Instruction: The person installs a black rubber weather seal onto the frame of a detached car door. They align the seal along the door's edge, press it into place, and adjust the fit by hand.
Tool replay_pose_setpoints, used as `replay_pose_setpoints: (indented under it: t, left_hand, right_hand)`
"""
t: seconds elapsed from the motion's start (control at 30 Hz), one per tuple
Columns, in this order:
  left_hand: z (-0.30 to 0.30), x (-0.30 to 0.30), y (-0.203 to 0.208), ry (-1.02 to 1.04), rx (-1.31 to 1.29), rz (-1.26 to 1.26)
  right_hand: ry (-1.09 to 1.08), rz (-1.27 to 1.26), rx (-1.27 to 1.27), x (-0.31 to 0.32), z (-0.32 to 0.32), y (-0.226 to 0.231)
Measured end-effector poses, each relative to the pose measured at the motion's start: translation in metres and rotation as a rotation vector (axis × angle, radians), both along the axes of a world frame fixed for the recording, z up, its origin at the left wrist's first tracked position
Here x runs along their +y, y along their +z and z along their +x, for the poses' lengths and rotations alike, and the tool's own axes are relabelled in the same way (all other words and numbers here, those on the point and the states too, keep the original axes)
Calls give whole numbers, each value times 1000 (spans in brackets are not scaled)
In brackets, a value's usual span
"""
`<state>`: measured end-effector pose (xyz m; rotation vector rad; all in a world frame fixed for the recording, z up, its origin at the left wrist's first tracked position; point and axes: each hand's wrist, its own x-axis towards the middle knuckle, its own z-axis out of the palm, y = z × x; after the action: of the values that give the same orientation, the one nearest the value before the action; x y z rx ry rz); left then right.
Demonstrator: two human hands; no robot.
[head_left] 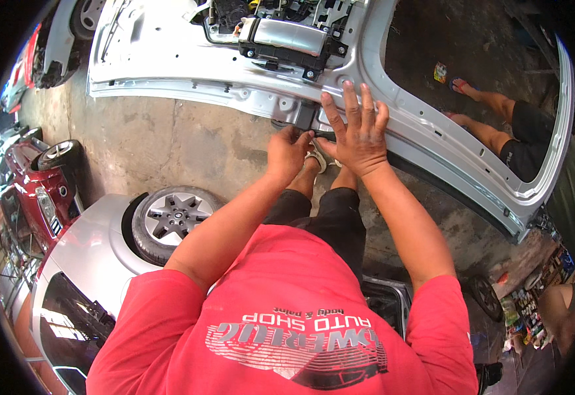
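Right hand (pixel 358 131): open, fingers spread, palm flat on the lower frame of the silver car door panel (pixel 188 72). Left hand (pixel 287 153): just beside it, closed around a small dark fitting (pixel 306 118) at the panel's edge. Beyond the fingers, a black bracket with silver handle housing (pixel 292 41). Risk, as judged: the fitting could slip or the left fingers get pinched against sheet metal if the panel shifts under the pressing palm.

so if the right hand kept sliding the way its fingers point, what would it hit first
Probably the black bracket with the silver handle part further up the silver car door panel; the right hand lies flat on that panel, fingers pointing up-frame. Depth is unclear.
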<state>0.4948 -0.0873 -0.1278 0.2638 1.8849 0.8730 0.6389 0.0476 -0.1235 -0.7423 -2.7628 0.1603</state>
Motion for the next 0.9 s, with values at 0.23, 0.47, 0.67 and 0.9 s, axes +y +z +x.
replay_pose_setpoints:
  t: [0.23, 0.47, 0.67, 0.9]
  left_hand:
    - [-17, -21, -41, 568, -829, 255]
    - [-2, -20, -16, 579, -635, 371]
    - [-13, -15, -16, 464, -487, 246]
    - [-6, -7, -10, 530, -399, 270]
  right_hand:
    - [14, 28, -19, 1, 2, 3]
    - [8, 8, -14, 1, 2, 3]
    - [-19, -16, -56, -5, -3, 6]
    - [-42, 4, -19, -11, -5, 6]
